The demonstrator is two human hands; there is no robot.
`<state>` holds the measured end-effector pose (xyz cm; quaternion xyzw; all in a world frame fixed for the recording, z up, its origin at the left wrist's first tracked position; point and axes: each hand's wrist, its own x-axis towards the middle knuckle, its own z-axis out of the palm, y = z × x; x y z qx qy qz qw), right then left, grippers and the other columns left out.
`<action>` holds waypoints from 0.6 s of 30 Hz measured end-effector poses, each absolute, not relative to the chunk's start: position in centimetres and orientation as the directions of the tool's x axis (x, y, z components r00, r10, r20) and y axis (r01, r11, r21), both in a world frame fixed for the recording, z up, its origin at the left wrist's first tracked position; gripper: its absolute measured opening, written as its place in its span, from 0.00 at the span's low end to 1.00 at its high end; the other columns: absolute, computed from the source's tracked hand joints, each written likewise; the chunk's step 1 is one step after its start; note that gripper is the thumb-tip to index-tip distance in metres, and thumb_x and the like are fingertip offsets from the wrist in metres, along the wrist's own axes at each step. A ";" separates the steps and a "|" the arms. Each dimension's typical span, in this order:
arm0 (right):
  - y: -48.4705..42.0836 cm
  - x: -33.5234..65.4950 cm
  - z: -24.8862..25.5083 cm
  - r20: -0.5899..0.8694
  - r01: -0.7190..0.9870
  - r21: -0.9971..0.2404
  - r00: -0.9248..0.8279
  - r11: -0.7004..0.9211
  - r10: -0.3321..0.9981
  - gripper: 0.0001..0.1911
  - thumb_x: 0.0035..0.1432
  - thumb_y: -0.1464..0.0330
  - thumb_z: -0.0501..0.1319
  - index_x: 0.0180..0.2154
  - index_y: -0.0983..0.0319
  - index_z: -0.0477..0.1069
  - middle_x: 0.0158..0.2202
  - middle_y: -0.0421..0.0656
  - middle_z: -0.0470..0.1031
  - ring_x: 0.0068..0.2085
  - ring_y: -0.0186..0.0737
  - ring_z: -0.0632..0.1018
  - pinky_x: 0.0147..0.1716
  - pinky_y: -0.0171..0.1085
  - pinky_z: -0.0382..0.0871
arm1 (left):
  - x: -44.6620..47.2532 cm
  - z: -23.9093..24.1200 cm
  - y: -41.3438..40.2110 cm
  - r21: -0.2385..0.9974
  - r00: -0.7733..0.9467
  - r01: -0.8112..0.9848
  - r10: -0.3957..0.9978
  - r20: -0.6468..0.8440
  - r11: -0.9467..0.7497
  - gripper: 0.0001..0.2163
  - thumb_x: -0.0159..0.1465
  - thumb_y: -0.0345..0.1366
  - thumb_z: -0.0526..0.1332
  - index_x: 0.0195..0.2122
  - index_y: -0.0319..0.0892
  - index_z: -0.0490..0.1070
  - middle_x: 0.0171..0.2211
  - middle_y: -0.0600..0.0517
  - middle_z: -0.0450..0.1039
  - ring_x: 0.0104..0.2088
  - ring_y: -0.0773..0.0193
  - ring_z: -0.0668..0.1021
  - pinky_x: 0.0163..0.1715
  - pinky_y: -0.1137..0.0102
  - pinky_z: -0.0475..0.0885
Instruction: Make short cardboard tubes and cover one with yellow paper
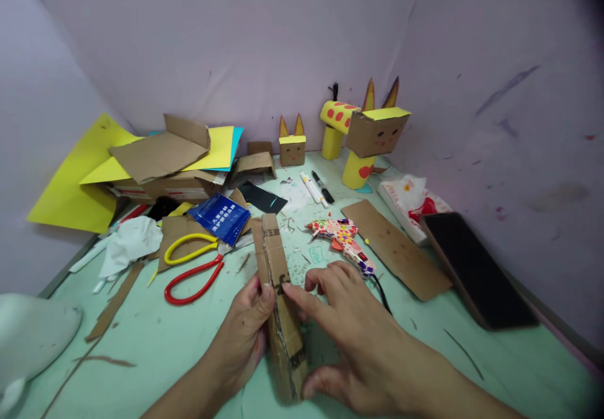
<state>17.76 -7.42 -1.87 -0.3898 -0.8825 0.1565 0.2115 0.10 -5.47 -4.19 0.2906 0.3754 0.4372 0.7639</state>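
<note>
A long folded cardboard strip stands on edge on the green table, running away from me. My left hand grips its left side, thumb on the upper edge. My right hand presses on its right side, with the index finger on the top and the thumb against the near end. Just beyond my right hand lies a glue gun with a colourful pattern, and its black cord runs under my hand.
Red and yellow scissors and a blue packet lie to the left. Cardboard and yellow paper pile up at back left. Cardboard animal figures stand by the wall. A flat cardboard piece, markers and a dark tablet lie right.
</note>
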 end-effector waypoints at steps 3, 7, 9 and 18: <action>-7.3 18.1 -2.0 0.331 0.605 -0.422 -0.590 0.675 0.736 0.44 0.45 0.51 0.67 0.58 0.67 0.57 0.46 0.53 0.63 0.45 0.53 0.65 0.47 0.56 0.57 | -0.1 -4.1 -5.4 0.786 0.340 -0.419 0.882 -0.327 0.454 0.18 0.57 0.44 0.65 0.44 0.41 0.69 0.35 0.49 0.77 0.33 0.63 0.78 0.36 0.71 0.72; -6.7 18.7 -1.7 0.393 0.621 -0.402 -0.547 0.673 0.739 0.42 0.47 0.50 0.65 0.58 0.64 0.56 0.46 0.53 0.64 0.46 0.54 0.66 0.47 0.57 0.59 | -0.1 -3.9 -5.4 0.796 0.329 -0.385 0.875 -0.354 0.467 0.18 0.54 0.47 0.66 0.39 0.40 0.70 0.29 0.50 0.75 0.29 0.63 0.77 0.31 0.70 0.72; -6.4 18.9 -1.2 0.392 0.645 -0.388 -0.531 0.658 0.751 0.41 0.48 0.49 0.64 0.58 0.63 0.57 0.48 0.53 0.64 0.47 0.55 0.66 0.46 0.57 0.59 | -0.1 -3.8 -5.5 0.796 0.313 -0.383 0.877 -0.365 0.468 0.20 0.51 0.48 0.68 0.39 0.41 0.70 0.29 0.50 0.75 0.29 0.62 0.76 0.29 0.70 0.72; -3.4 17.8 1.9 0.434 0.743 -0.227 -0.501 0.629 0.748 0.35 0.49 0.57 0.66 0.55 0.64 0.63 0.47 0.54 0.66 0.47 0.54 0.66 0.47 0.55 0.58 | 0.0 -3.8 -5.9 0.817 0.332 -0.387 0.891 -0.308 0.427 0.21 0.55 0.47 0.65 0.45 0.41 0.69 0.34 0.48 0.75 0.34 0.62 0.75 0.36 0.69 0.71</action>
